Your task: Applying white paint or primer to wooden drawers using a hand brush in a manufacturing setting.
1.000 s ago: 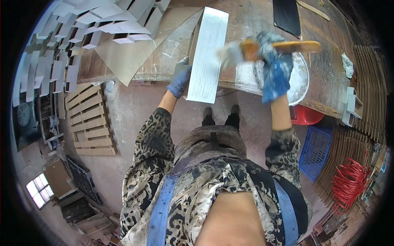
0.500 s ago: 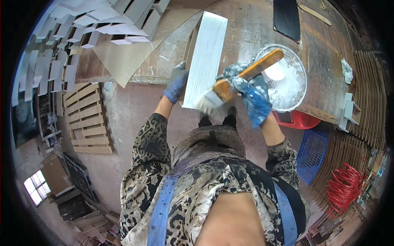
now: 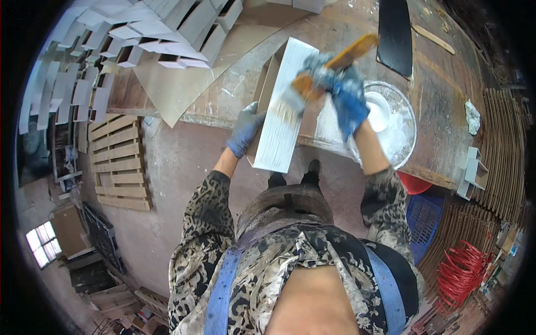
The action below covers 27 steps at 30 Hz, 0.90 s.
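Both occupied: left hand [image 3: 245, 131] grips box [image 3: 275, 140], right hand [image 3: 339, 92] grasps brush [image 3: 306, 88], bristles [image 3: 290, 106] on box right of left hand. I'd keep strokes lengthwise, box steady.

Bright paned window [image 3: 43, 244], dull concrete floor [image 3: 162, 184], wooden pallet [image 3: 118, 162]

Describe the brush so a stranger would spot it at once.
Find the brown worktable, then the white-faced box held across its near edge. Over that white face, the gloved right hand grips the orange-brown brush. Unlike the thin wooden stick lying farther right on the table, it ends in pale bristles.
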Tool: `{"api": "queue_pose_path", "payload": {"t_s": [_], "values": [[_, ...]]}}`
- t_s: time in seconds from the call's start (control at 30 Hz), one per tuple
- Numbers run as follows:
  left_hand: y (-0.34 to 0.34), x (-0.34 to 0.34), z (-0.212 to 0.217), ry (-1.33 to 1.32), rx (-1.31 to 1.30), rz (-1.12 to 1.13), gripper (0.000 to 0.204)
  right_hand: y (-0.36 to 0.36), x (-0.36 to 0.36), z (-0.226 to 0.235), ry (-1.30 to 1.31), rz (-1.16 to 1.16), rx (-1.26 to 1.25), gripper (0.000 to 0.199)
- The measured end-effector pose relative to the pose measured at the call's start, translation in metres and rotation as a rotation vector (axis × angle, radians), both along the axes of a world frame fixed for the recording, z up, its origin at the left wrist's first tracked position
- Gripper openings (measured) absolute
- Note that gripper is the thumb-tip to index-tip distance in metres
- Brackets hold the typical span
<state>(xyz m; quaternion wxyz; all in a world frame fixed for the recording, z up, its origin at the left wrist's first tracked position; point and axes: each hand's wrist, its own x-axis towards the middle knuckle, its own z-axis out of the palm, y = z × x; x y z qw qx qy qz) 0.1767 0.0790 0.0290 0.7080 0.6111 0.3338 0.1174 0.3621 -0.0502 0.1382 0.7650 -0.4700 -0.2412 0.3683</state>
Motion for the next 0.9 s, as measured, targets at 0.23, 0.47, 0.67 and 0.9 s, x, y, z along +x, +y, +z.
{"api": "queue_pose_path", "payload": {"t_s": [0.23, 0.47, 0.67, 0.9], "values": [[-0.002, 0.002, 0.010, 0.024, -0.009, 0.033, 0.029, 0.042, 0.096, 0.013, -0.409, -0.467, 0.201, 0.032], [-0.002, 0.003, 0.004, -0.001, 0.005, 0.042, 0.028, -0.067, -0.009, -0.069, -1.183, 0.075, -0.197, 0.028], [0.000, -0.004, 0.003, -0.038, -0.069, 0.033, 0.025, -0.185, -0.098, -0.056, -0.589, 0.348, -0.157, 0.030], [-0.008, -0.005, 0.011, 0.004, -0.185, 0.053, 0.023, -0.094, -0.050, -0.067, -0.495, -0.078, -0.102, 0.039]]}}
